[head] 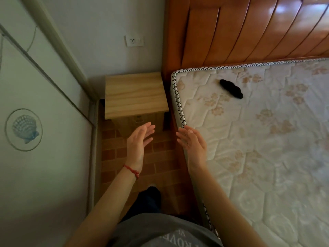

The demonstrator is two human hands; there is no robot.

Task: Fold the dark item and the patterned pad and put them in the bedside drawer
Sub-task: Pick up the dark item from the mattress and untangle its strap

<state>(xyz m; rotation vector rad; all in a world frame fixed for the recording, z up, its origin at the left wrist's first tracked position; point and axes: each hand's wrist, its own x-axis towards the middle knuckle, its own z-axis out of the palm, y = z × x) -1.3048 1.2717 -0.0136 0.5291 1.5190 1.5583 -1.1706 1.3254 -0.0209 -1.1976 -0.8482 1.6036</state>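
Right now both of my hands are empty: the left hand and the right hand hang in front of me with fingers straight and loosely spread, palms turned toward each other, holding nothing and touching nothing. They hover over the tiled floor in the gap between the wardrobe door and the bed, the right one just at the mattress edge. From there the dark item lies ahead and to the right, up on the mattress near the headboard, well apart from either hand. It is a small bunched lump, its long axis running on a slant from upper left to lower right as I see it. My right hand is plainly the nearer one, so I judge the reach should go forward and rightward with that arm. The bedside table stands straight ahead of the left hand, and its drawer front shows only as a dim strip under the top; I cannot tell whether it is fully shut, though it looks closed. The patterned pad I cannot pick out at all: nothing separate from the quilted mattress shows. How the dark item is folded or rolled is too small to make out.
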